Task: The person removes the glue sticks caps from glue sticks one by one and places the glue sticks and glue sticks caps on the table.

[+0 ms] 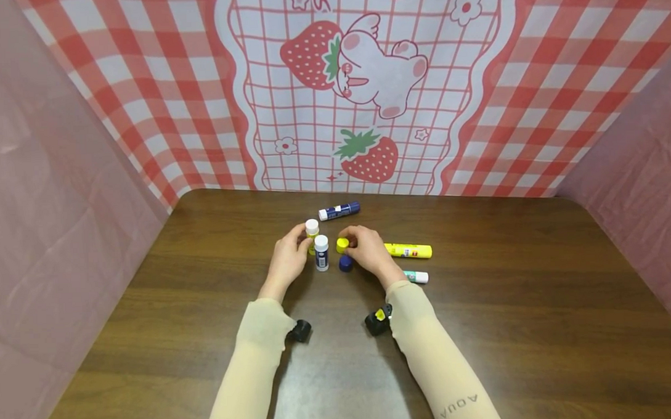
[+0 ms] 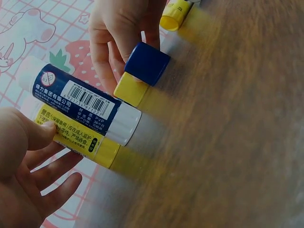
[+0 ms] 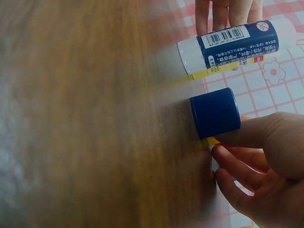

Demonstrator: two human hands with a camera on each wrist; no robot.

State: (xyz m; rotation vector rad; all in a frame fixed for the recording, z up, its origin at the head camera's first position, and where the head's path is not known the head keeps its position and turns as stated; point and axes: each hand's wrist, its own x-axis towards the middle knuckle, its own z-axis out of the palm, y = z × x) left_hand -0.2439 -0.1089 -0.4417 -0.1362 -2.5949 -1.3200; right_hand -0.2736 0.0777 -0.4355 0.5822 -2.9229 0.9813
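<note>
Here, yellow cap (image 1: 343, 245): pinched by thumb and finger of the right hand (image 1: 369, 248), just behind the blue cap (image 1: 345, 263); it is gripped by its sides, presumably so that so small a piece can be controlled. Whether the two caps touch cannot be told.
Yellow glue stick (image 2: 83, 137): stood upright left of the caps and held in the left hand (image 1: 288, 255), thumb laid on the label, fingers behind, seemingly for steadying; how firmly it is pressed cannot be told.
Navy glue stick (image 1: 321, 254): stood upright just in front of the yellow one, white top uppermost, apparently supported by its flat base alone.
Outlying sticks: a dark blue stick (image 1: 340, 210) is laid flat beyond the hands; a long yellow stick (image 1: 411, 250) and a green-and-white stick (image 1: 417, 277) are laid at right, partly hidden by the right hand and wrist, perhaps set aside for working room.
Tabletop (image 1: 517, 326): finished in dark wood grain, rounded at the far corners, pale light reflected near the front.
Backdrop: hung with red-and-white checked cloth (image 1: 182, 104), printed with strawberries and a cartoon animal, flanked by pinkish drapes (image 1: 51, 182).
</note>
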